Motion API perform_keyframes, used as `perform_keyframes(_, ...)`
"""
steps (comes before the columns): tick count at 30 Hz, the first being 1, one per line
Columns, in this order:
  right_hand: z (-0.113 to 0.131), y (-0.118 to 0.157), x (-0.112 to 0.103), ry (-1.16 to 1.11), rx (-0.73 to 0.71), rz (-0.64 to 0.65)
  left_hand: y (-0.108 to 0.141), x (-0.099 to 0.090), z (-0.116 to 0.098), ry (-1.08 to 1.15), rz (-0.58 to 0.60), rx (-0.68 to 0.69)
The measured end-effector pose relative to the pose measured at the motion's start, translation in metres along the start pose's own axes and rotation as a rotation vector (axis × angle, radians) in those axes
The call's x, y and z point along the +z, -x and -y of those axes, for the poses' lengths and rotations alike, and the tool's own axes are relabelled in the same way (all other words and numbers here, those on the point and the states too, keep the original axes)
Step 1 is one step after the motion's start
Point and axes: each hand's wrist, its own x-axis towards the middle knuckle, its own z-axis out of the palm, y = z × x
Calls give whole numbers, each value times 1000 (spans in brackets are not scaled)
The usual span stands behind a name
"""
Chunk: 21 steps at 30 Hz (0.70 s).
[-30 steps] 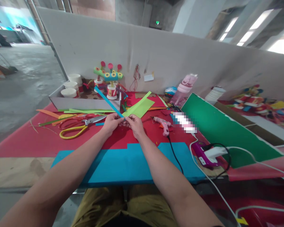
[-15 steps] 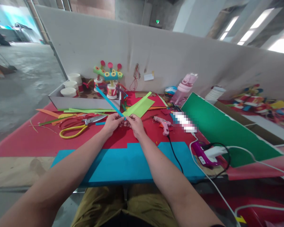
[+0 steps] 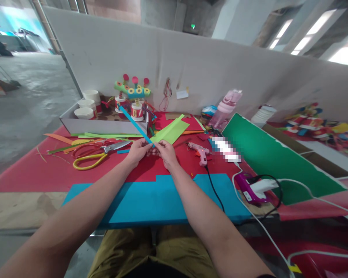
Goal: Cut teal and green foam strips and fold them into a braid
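In front of me, my left hand [image 3: 139, 151] and my right hand [image 3: 165, 151] meet, fingertips pinched together. Between them is the lower end of a blue paper strip [image 3: 135, 124], which slants up to the left. A light green paper strip [image 3: 174, 124] slants up to the right from the same pinch point, so the two form a V. How the ends join is hidden by my fingers. Behind the green strip lies a wider light green paper piece [image 3: 178, 131]. Left of my hands rest yellow-handled scissors [image 3: 91, 161] and a red-handled pair [image 3: 84, 148].
A pink glue gun [image 3: 201, 151] lies on the red table cover [image 3: 40, 175], its black cord running forward. Blue paper [image 3: 145, 204] covers the near edge. Behind stands a white box [image 3: 104, 126] with paper cups and figures. Rightward are a power strip [image 3: 248, 189] and green board [image 3: 266, 162].
The upper ends of the blue and green strips have shifted slightly to the right and left respectively. Both hands stay in almost the same place and keep their pinch.
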Motion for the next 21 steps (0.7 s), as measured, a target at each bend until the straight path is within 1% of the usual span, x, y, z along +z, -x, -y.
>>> perform_keyframes(9, 0, 0, 1, 6, -11, -6, -1, 0, 2, -40, -6, 21)
perform_keyframes(21, 2, 1, 2, 8, -19, -4, -2, 1, 4, -39, -24, 9)
